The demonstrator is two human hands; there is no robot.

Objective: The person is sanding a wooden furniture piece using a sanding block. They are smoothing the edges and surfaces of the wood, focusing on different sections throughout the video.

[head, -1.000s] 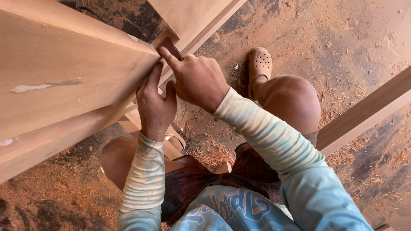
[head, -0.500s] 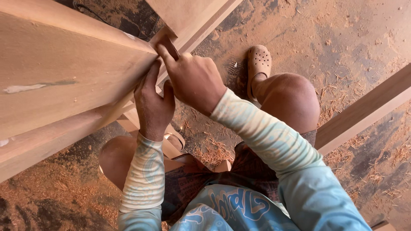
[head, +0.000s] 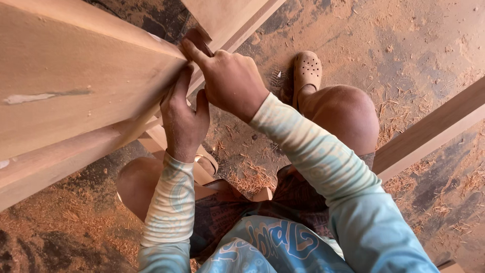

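A large pale wooden board (head: 76,91) slants across the left of the head view, its end edge close to me. My left hand (head: 184,121) grips that end edge from below, thumb up along the wood. My right hand (head: 230,81) is above it at the board's corner. Its index finger is stretched out, pressing a small brown piece (head: 197,36) that looks like sandpaper against the corner. Both arms wear light patterned sleeves.
A second pale board (head: 227,17) leans at the top centre. A wooden beam (head: 434,126) crosses at the right. My bare knee (head: 343,108) and a foot in a beige clog (head: 307,71) rest on the floor (head: 404,40), which is covered in sawdust and shavings.
My right hand has slid a little up and left along the board's corner with the brown piece. My left hand keeps its grip in the same place.
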